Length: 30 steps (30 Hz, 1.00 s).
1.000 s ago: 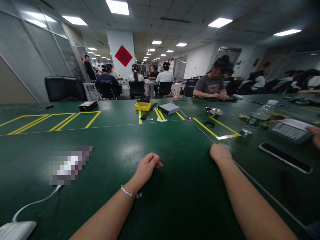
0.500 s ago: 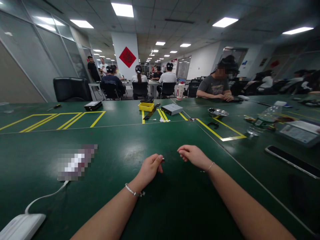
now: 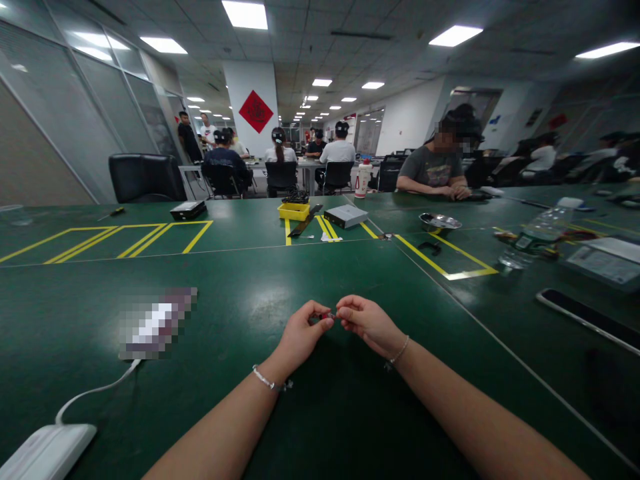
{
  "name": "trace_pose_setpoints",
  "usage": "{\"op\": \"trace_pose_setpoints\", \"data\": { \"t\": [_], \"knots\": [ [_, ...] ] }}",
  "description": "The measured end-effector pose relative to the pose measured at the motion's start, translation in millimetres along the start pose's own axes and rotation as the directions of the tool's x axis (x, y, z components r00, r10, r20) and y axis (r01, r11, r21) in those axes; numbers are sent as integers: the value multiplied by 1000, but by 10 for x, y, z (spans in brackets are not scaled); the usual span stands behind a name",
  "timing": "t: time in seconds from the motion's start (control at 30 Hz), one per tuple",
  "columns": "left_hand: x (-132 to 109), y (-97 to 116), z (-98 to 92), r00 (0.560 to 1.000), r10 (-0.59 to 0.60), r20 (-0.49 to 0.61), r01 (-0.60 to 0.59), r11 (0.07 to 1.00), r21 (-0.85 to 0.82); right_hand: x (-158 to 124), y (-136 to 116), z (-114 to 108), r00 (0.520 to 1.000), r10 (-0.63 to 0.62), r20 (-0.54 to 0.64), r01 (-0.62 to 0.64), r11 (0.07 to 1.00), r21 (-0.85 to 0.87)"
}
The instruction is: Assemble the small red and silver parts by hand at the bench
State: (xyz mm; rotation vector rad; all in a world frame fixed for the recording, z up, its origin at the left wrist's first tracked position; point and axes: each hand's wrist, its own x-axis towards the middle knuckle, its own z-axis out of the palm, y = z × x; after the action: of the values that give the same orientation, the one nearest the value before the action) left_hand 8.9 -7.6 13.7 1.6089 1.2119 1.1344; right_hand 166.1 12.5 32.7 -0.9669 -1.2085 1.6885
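Observation:
My left hand (image 3: 301, 333) and my right hand (image 3: 364, 321) meet fingertip to fingertip just above the green table (image 3: 280, 280), in the lower middle of the head view. Between their pinched fingers sits a tiny object (image 3: 330, 315), too small to name. Each wrist wears a thin bracelet. Both forearms rest low over the tabletop.
A blurred flat item (image 3: 156, 323) with a white cable and a white adapter (image 3: 47, 449) lies at the left. To the right are a phone (image 3: 585, 321), a plastic bottle (image 3: 535, 235), a metal bowl (image 3: 440, 222). Farther back are a yellow bin (image 3: 293, 211) and a grey box (image 3: 345, 215). People sit beyond.
My right hand has swept in from the right to meet my left hand, and both now pinch the tiny object. The left hand lifted slightly.

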Motion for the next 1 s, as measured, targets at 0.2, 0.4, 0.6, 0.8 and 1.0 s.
{"op": "trace_pose_setpoints", "data": {
  "t": [0.2, 0.4, 0.6, 0.8, 1.0],
  "knots": [
    [10, -1, 12, 999, -27, -31, 28, 999, 33, -12, 15, 55, 995, -96, 28, 94, 994, 55],
    [16, -15, 14, 999, -7, -42, 9, 999, 50, -1, 49, 44, 991, -110, 70, 109, 994, 17],
    [4, 3, 4, 998, -6, -55, 10, 997, 70, 13, 73, 32, 995, -70, 75, 68, 997, 28],
    [2, 35, -22, 998, 22, -54, -20, 999, 27, 17, 55, 15, 999, -26, 31, 25, 999, 35],
    [2, 19, -26, 999, 26, -38, -25, 999, 33, 36, 97, -18, 1000, -26, 11, 26, 999, 21]
  ]
}}
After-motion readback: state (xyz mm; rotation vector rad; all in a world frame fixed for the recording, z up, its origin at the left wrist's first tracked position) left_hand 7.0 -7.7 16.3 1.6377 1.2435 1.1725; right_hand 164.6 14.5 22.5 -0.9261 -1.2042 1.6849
